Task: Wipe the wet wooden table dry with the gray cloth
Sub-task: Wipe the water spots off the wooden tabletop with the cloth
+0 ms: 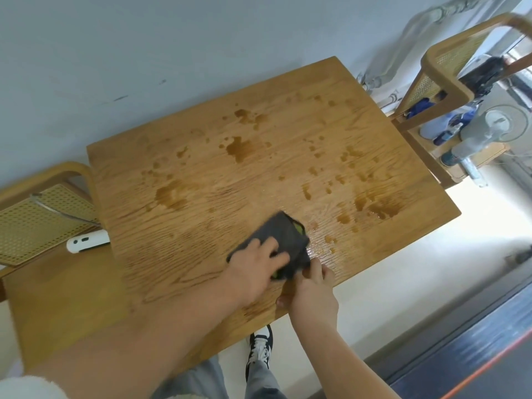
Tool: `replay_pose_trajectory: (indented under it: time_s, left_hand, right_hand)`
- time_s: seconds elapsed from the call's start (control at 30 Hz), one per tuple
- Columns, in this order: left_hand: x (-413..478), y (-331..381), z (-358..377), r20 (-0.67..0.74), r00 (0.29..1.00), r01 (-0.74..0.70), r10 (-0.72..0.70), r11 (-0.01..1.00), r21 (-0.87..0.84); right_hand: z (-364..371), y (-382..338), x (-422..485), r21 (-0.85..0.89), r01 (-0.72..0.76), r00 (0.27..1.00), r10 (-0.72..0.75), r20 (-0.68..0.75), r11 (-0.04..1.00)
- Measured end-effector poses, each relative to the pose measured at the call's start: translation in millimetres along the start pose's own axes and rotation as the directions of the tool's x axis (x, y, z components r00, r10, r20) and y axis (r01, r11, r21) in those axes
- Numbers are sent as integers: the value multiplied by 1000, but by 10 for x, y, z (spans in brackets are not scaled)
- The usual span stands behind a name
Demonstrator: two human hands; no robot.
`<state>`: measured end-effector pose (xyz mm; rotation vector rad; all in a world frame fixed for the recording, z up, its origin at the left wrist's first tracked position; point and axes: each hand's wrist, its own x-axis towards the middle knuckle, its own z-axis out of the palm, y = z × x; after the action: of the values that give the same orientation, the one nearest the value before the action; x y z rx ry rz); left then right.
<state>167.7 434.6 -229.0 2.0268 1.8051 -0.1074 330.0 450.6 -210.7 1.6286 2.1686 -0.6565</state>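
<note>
Near the counter's front edge, our left hand lies flat on the folded cloth, fingers spread and pressing it down. Our right hand pinches its near corner with curled fingers. We judge the cloth soft, light and limp, heavier once soaked, so a flat palm over its middle should steer it best. The smooth, grained wood carries dark, irregular puddles and scattered drops. A green lining peeks from the gray folds.
</note>
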Motion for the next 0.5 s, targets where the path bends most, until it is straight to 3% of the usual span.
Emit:
replay_pose_trajectory:
  time_s: [0.07, 0.1, 0.17, 0.23, 0.27, 0.3, 0.37, 0.43, 0.5]
  left_hand:
    - [-117, -302, -40, 35, 991, -133, 131, 990, 40]
    - [-144, -457, -69, 3, 997, -74, 74, 995, 63]
    - [-229, -616, -80, -119, 961, 246, -248, 969, -26]
    - [-391, -424, 10, -186, 850, 469, -494, 868, -162]
    - [-514, -260, 121, -176, 847, 475, -502, 863, -174]
    - [-657, -99, 252, -148, 888, 411, -435, 897, -164]
    - [-1000, 81, 454, -77, 985, 147, -158, 981, -125]
    - [-1198, -83, 491, -4, 1000, -12, 12, 998, -59]
    - [-1309, -363, 449, -55, 990, 127, -127, 992, -10]
  right_hand:
    - [1, -2, -17, 0, 7, 1000, -7, -10, 1000]
    - [8, 2, -22, -4, 12, 1000, -12, -5, 1000]
    - [1, -2, -28, -18, 11, 1000, -11, 3, 1000]
    - [-19, -13, -45, -28, -2, 1000, 2, 8, 1000]
    - [-31, -17, -50, -30, -8, 1000, 9, 10, 1000]
    - [-41, -22, -48, -35, -9, 1000, 10, 11, 999]
    - [-48, -32, -40, -62, 1, 1000, -1, 7, 998]
    - [-28, -28, -32, -82, 7, 1000, -7, 5, 997]
    - [3, -14, -33, -68, 8, 1000, -8, 1, 998]
